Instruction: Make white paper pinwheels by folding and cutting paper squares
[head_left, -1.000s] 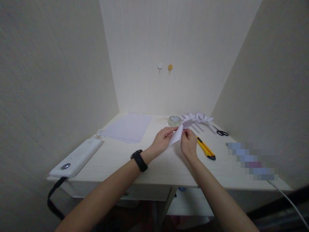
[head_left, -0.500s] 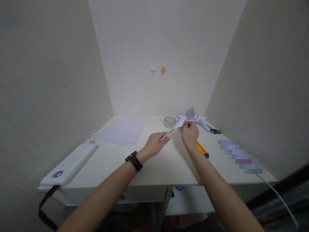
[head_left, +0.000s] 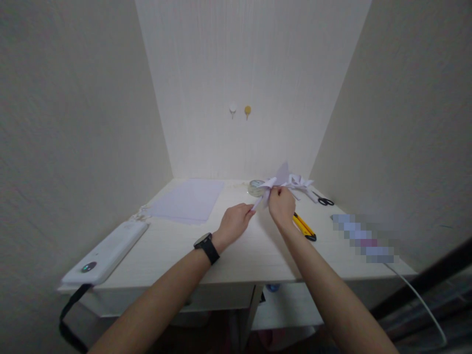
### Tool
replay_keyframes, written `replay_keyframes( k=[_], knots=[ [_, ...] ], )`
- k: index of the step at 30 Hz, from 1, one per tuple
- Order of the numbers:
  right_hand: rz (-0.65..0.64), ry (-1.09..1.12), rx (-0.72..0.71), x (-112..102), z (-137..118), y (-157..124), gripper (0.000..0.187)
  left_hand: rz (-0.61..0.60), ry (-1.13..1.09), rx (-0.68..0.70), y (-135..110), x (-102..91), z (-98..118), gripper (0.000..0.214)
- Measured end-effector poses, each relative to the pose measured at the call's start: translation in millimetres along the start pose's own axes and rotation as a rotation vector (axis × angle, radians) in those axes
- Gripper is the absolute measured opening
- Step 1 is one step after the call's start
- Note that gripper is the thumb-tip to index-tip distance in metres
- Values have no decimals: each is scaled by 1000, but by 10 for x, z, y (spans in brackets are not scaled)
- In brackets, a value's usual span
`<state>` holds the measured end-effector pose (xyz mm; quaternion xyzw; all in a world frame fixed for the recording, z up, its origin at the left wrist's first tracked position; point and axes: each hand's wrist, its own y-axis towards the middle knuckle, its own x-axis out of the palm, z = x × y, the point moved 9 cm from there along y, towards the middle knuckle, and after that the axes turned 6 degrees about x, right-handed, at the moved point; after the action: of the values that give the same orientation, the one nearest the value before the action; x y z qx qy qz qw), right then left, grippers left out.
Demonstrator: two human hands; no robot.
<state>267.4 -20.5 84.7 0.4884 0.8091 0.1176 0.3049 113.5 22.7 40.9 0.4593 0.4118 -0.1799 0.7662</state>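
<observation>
A: Left end of the table [head_left: 258, 255]?
B: Item one — white device [head_left: 105, 253], flat along the left edge, with a black strap [head_left: 68, 314] hanging off its near end. Item two: sheets [head_left: 188, 200], stacked flat, farther back.
A: The hands?
B: Left hand [head_left: 234, 223], watch [head_left: 206, 246] on the wrist, fingertips pinching the lower tip of the folded paper [head_left: 262, 192]. Right hand [head_left: 282, 209], closed on its upper part, a point of paper standing above the fingers.
A: Where is the folded paper?
B: Off the table, between the two hands, slanting up to the right, in front of the tape roll [head_left: 255, 187].
A: Right side?
B: Knife [head_left: 304, 227] — yellow and black, lying just right of the right hand. Folded pieces [head_left: 300, 181], heaped at the back. Scissors [head_left: 326, 200], black handles, beyond the knife. Cable [head_left: 416, 300], trailing off the near right corner.
</observation>
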Motion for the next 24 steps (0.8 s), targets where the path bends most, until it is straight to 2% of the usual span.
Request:
replay_keyframes(
  k=[5, 9, 12, 15, 18, 20, 22, 24],
  knots=[
    [-81, -35, -64, -7, -111, -59, 37, 56, -123, -123, 8, -3, -171, 28],
    [-29, -36, -216, -153, -134, -107, 41, 98, -408, -260, 17, 76, -360, 26],
    [-69, -136, -336, -107, -136, -171, 41, 101, -660, -359, 18, 198, -439, 24],
    [-107, -127, -367, -44, -134, -240, 34, 121, -841, -405, 24, 254, -437, 20],
    [-192, 2, -321, 48, -159, -324, 33, 120, -943, -351, 44, 240, -358, 25],
    [-294, 164, -225, 141, -182, -397, 36, 134, -970, -332, 36, 219, -343, 25],
    [-431, 397, -58, 264, -211, -498, 46, 165, -952, -311, 26, 195, -359, 19],
    [-647, 670, 151, 448, -301, -672, 66, 184, -891, -270, 33, 183, -372, 22]
  ],
)
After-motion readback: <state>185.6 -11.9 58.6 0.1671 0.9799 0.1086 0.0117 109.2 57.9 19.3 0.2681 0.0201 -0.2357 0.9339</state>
